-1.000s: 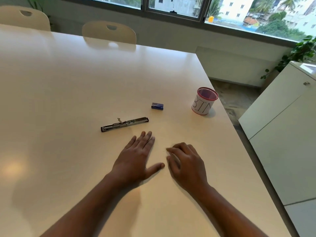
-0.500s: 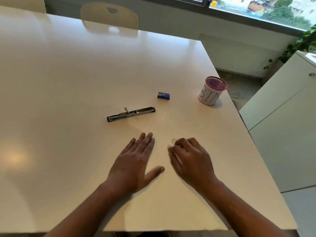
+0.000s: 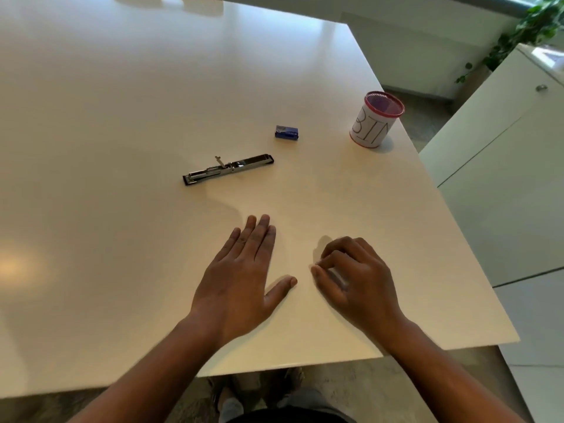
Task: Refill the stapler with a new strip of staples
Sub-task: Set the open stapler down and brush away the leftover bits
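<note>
A slim metal stapler [image 3: 228,169] lies flat and opened out on the white table [image 3: 116,123], its black tip pointing left. A small blue staple box [image 3: 286,131] sits just beyond its right end. My left hand [image 3: 241,279] rests flat on the table with straight fingers, a short way nearer than the stapler. Beside it, my right hand [image 3: 357,279] rests with its fingers loosely curled; I see nothing held in it. Neither hand touches the stapler or the box.
A white mesh cup with a red rim, marked BIN [image 3: 374,123], stands near the table's right edge. A white cabinet [image 3: 503,178] stands to the right of the table, with a potted plant [image 3: 531,25] behind it. The table's near edge runs under my forearms.
The view has tilted downward, so the window and chairs have left the frame. Both hands stay in about the same place on the table; the right fingers curl a little more.
</note>
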The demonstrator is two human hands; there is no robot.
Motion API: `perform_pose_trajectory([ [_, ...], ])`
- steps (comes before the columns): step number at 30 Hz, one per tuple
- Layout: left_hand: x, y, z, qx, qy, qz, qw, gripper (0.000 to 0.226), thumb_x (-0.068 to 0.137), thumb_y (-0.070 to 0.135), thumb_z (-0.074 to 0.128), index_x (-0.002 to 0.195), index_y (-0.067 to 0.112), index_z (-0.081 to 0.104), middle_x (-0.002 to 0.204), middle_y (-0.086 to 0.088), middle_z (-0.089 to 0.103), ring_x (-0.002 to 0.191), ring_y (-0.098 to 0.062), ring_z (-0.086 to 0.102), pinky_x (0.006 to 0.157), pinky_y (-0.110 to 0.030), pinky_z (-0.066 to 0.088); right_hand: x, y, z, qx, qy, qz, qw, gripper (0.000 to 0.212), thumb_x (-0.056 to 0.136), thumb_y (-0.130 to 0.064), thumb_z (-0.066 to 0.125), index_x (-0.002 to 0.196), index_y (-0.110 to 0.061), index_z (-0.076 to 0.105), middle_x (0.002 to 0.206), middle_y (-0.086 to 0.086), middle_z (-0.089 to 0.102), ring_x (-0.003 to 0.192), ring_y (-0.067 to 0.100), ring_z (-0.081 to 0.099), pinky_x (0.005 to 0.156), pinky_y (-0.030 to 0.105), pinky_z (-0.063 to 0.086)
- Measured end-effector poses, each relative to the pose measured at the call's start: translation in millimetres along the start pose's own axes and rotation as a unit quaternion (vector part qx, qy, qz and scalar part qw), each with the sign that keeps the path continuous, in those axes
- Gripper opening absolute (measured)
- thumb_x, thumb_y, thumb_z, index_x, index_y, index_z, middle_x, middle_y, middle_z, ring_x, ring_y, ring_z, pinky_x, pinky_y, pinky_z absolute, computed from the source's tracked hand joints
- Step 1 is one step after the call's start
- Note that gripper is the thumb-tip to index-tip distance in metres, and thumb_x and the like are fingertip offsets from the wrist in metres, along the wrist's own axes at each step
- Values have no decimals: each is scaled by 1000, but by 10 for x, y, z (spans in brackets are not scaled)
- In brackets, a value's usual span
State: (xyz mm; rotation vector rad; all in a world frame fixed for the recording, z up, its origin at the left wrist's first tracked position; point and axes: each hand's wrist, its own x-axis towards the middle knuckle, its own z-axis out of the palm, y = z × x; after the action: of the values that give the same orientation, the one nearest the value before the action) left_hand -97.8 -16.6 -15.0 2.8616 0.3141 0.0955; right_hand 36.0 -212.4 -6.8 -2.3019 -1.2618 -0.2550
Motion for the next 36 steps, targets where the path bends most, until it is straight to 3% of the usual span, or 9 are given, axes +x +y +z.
perform_pose_trajectory([
  [10,-152,157,20,12,1,-31,999,92,94,76,2,164,18,-7,173,2,-15,159,-15,-17,129,-35,-3,-204,0,-242,137,-49,81,986,12,85,-31,78,92,-23,75,99,-18,60,93,6,60,76,24,53],
  [14,-232,259,35,10,4,-58,998,90,94,74,2,165,18,-6,173,2,-14,159,-14,-15,131,-36,0,-383,41,-318,51,-27,-7,998,9,89,-23,78,94,-16,78,98,-6,67,88,12,60,72,29,53],
  [19,-241,291,17,15,11,-67,998,86,99,72,13,165,20,-5,173,6,-14,158,-10,-16,130,-34,-2,-690,89,-370,-27,-30,-93,995,22,93,-17,74,115,-14,76,111,-1,67,104,17,62,79,33,59],
  [22,-252,313,-1,15,21,-69,997,84,101,71,18,165,21,-2,173,6,-11,158,-8,-14,129,-32,-2,-783,122,-416,-3,-40,-110,993,28,100,-30,63,122,-15,72,120,-3,62,114,16,59,88,29,56],
  [26,-258,334,-25,15,25,-73,997,83,102,70,21,165,21,-2,173,7,-10,158,-7,-13,129,-31,-2,-860,212,-443,22,-48,-140,989,43,98,-44,68,124,-10,72,122,0,63,115,20,58,96,26,52],
  [31,-274,374,-2,19,18,-79,997,83,101,69,14,165,21,-9,173,6,-16,158,-9,-18,131,-34,-2,-943,347,-453,63,-26,-188,980,41,93,-41,76,118,-8,76,113,2,69,107,21,61,104,35,52],
  [36,-269,353,16,21,23,-79,996,84,100,70,13,165,20,-8,173,6,-14,158,-9,-16,131,-35,1,-1008,362,-403,123,0,-202,972,22,89,-22,83,107,-8,80,103,3,71,99,17,63,105,44,53],
])
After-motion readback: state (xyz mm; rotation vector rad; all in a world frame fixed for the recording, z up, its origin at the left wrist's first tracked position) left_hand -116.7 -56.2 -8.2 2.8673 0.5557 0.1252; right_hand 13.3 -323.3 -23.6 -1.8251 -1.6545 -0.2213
